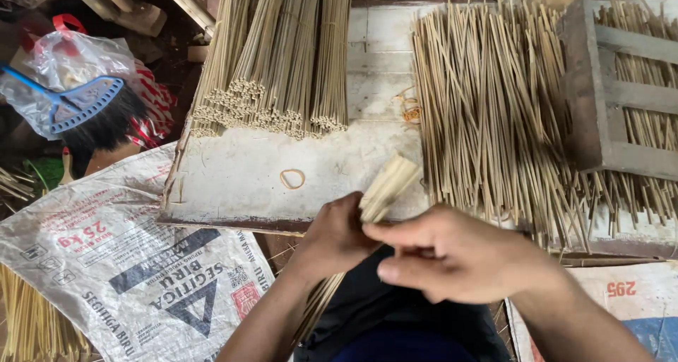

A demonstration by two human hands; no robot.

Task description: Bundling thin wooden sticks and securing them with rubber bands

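Two bare hands meet at the lower middle of the view, seen from above by the person wearing the camera. A woven white plastic sack (120, 263) lies flat at lower left, printed with red and dark blue lettering and a dark triangle shape. Part of a second white sack (635, 298) with red print shows at lower right. At upper left a crumpled clear plastic bag (63, 62) with red handles sits beside a blue-handled brush (85, 111) with black bristles.

A pale, worn board (247, 171) fills the centre. On its far side lie several tied bundles of thin bamboo sticks (282, 58), ends towards the viewer. To the right spreads a loose heap of sticks (494, 115), partly under a grey wooden frame (600, 86). A single tan rubber band (292, 179) lies on the bare board.

The left hand (339, 238) is closed around a small bundle of sticks (387, 185), which slants from the person's lap up over the near edge of the board. The right hand (452, 252) comes in from the right, fingers bent, thumb and forefinger pinched together at the bundle just beside the left hand. Whether it grips the sticks or something small cannot be told.
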